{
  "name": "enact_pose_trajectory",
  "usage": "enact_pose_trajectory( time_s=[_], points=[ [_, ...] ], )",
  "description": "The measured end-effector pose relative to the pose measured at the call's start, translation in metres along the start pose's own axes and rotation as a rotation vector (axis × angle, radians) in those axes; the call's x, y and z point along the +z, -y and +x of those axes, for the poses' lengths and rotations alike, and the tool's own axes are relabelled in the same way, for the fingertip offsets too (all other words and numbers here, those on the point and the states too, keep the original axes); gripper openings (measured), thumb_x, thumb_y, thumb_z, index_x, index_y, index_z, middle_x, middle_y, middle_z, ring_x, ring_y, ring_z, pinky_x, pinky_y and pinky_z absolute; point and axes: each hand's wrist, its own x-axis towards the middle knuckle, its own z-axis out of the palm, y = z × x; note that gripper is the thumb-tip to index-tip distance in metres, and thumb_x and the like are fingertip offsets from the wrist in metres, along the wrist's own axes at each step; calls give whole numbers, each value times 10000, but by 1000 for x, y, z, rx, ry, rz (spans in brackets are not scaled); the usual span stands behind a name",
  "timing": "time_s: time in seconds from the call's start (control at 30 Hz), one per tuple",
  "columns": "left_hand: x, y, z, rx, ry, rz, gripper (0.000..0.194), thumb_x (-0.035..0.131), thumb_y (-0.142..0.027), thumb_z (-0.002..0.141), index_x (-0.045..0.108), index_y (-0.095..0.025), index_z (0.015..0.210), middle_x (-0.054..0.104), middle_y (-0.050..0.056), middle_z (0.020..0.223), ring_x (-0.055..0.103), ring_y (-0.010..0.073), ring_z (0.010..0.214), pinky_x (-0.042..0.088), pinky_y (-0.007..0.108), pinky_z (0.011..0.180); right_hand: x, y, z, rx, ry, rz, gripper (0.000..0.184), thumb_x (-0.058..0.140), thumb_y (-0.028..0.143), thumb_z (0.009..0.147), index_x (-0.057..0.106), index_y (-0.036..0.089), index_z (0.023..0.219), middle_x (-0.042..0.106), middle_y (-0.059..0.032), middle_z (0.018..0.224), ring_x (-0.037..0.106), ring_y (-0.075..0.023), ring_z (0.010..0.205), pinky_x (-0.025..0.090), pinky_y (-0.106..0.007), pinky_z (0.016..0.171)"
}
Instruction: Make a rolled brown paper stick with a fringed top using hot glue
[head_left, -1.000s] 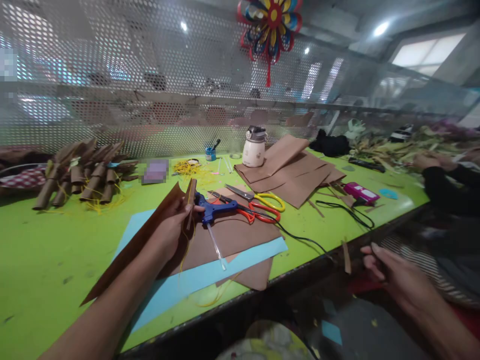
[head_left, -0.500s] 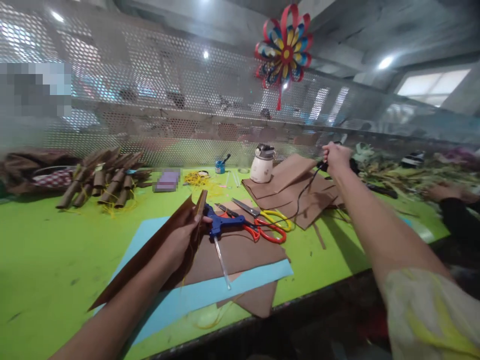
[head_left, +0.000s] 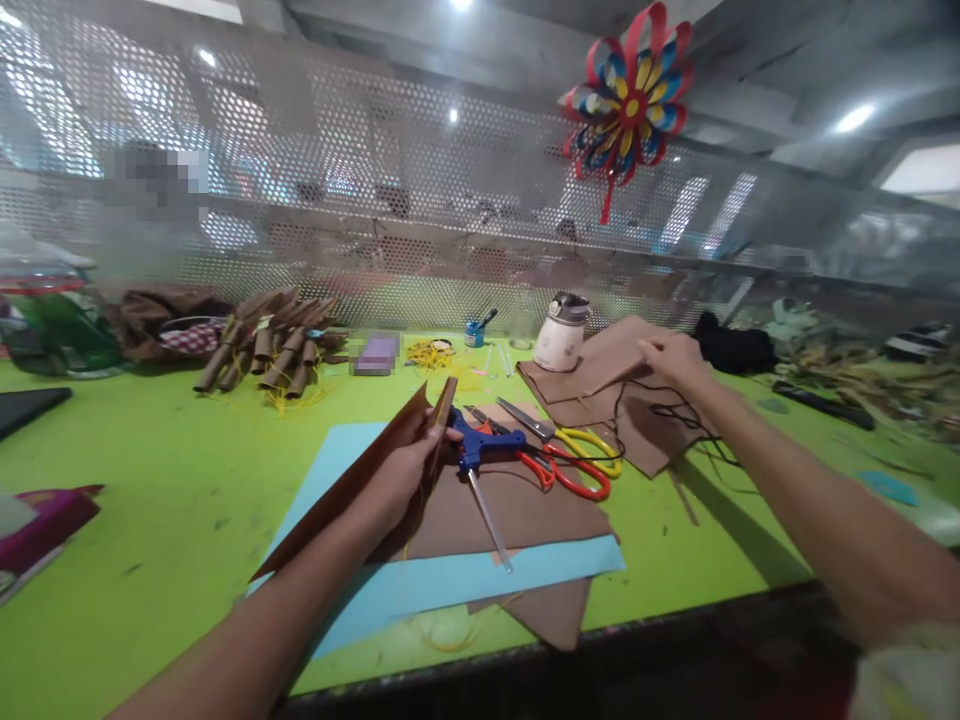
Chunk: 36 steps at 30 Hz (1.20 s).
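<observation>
Perforated metal (head_left: 337, 235) stands behind the green tabletop (head_left: 187, 520). Near the middle, the left hand (head_left: 409, 470) pinches a brown strip (head_left: 448, 402), with a tilted brown sheet (head_left: 337, 500) alongside the wrist. Across the surface, the right hand (head_left: 671, 358) has its fingers drawn together at the stack (head_left: 637, 445); whether they grip paper cannot be told.

Trouble could come from the cord (head_left: 619, 400), which loops over the stack and runs to the glue gun (head_left: 491, 442): a snag on the right forearm might swing the gun, and perhaps drag the scissors (head_left: 527, 419) beneath it. Its tip is hidden close to the left fingers, so, if hot, it could burn them or scorch the strip. The bottle (head_left: 561, 337) stands at the stack's edge; a tug on those sheets might unsettle it.
</observation>
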Motion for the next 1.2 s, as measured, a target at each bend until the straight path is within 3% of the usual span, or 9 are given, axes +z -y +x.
enact_pose_trajectory(
  time_s=[0.1,0.2,0.3,0.47,0.63,0.8,0.9,1.03,1.2],
  points=[
    [2,-3,-2,-14,13,-7,149,611,-268,790,657,-129,760,698,66,771,658,181,706,486,262,661,-1,38,-52,-231,103,159,229,532,344,902,709,202,932,716,-34,913,642,-191,866,489,-283,794],
    [1,-2,-2,5,23,-2,158,618,-279,791,670,-130,781,700,63,787,661,175,718,490,260,685,4,83,-104,-719,323,430,221,533,324,885,703,189,925,691,-81,975,611,-216,916,467,-332,836],
    [-4,0,1,-11,12,-8,175,609,-277,798,681,-118,805,693,73,760,659,179,717,505,266,683,15,119,-131,-848,405,386,291,575,248,826,650,164,1094,636,-127,1091,541,-257,1043,425,-383,913],
    [-13,-2,6,-29,-30,-47,120,566,-212,816,640,-117,817,686,74,740,642,158,616,534,286,618,37,147,-137,-826,366,221,408,575,205,785,573,121,1184,613,-154,1103,510,-293,1045,392,-416,920],
    [-15,-7,4,-66,-56,-90,68,521,-148,833,585,-136,852,707,84,787,660,162,611,546,287,579,54,156,-142,-710,340,412,547,540,94,767,470,120,1309,584,-156,1228,510,-272,1124,360,-402,979],
    [-15,-11,2,-99,-113,-106,43,522,-138,843,565,-130,845,706,101,773,680,180,634,553,289,564,64,153,-133,-572,339,512,280,545,230,825,650,151,1073,690,-126,995,618,-276,911,465,-413,823],
    [-18,-13,3,-103,-176,-120,40,509,-130,853,541,-145,835,698,89,781,691,185,667,559,290,568,58,146,-127,-453,359,721,314,463,371,904,666,162,1022,704,-102,942,639,-248,840,503,-376,739],
    [-18,-14,4,-107,-218,-140,75,483,-123,873,532,-150,824,688,83,810,696,165,695,560,260,599,43,137,-128,-171,509,1251,374,610,492,814,664,203,1047,700,-52,1016,642,-229,878,516,-351,772],
    [-13,-17,1,-73,-218,-126,41,488,-144,885,507,-170,910,678,55,851,680,132,607,531,227,540,27,137,-139,-43,782,1459,407,640,537,784,680,170,954,701,-82,975,659,-198,801,522,-318,743]
  ],
)
